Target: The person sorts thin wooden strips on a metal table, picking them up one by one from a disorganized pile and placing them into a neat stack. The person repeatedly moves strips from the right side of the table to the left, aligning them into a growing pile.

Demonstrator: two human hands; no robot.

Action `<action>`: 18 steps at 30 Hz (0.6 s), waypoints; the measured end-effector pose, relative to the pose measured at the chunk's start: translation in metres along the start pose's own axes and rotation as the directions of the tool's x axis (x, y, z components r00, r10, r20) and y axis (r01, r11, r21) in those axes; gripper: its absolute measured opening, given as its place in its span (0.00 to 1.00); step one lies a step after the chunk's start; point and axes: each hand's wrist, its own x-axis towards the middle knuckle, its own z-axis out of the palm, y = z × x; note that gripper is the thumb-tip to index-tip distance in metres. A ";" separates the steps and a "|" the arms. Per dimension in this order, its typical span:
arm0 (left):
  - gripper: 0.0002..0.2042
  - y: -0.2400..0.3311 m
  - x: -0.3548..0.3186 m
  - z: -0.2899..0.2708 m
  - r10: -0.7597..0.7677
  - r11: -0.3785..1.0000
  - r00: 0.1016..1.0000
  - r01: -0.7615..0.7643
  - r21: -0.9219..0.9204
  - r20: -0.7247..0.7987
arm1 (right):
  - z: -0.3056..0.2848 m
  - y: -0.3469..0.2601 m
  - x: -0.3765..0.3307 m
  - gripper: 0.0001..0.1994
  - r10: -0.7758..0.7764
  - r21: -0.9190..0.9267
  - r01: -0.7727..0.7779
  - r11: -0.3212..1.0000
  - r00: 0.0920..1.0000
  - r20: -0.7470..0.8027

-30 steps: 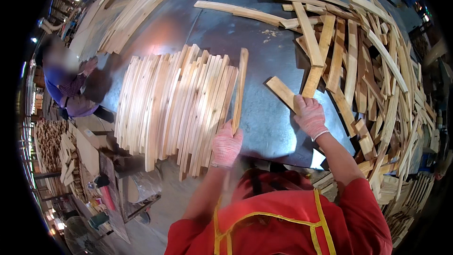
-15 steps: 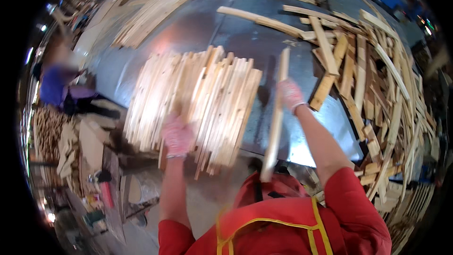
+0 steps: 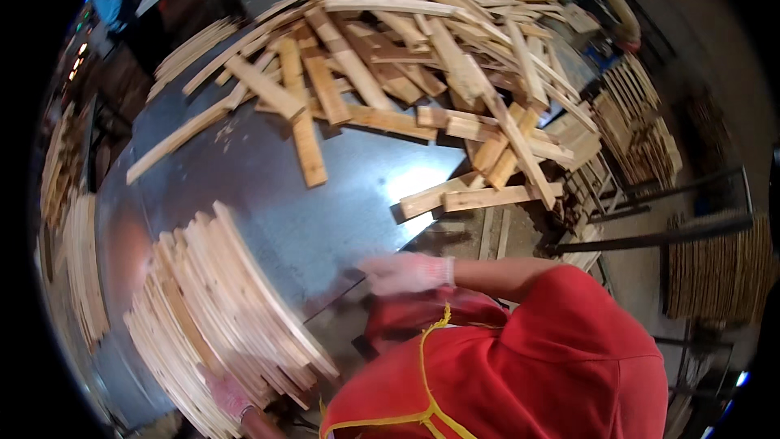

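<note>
Left hand (image 3: pixel 223 393) touches wooden strips (image 3: pixel 203 301) rowed on the table (image 3: pixel 301 236); right hand (image 3: pixel 402 273) is blurred near its edge. Whether either grips, I cannot tell. Light, even pressure seems best.

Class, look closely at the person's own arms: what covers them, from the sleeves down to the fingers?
Both gloves are pinkish white: the left glove and the right glove, which is blurred and has a paler cuff. The right sleeve is short and plain red, leaving the right forearm bare. The left sleeve isn't clearly visible.
</note>
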 end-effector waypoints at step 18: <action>0.52 0.458 -0.326 0.184 0.875 -0.145 -0.121 -0.989 0.016 0.469 | -0.188 0.240 -0.136 0.24 0.459 0.338 0.941 -0.021 0.310 -0.833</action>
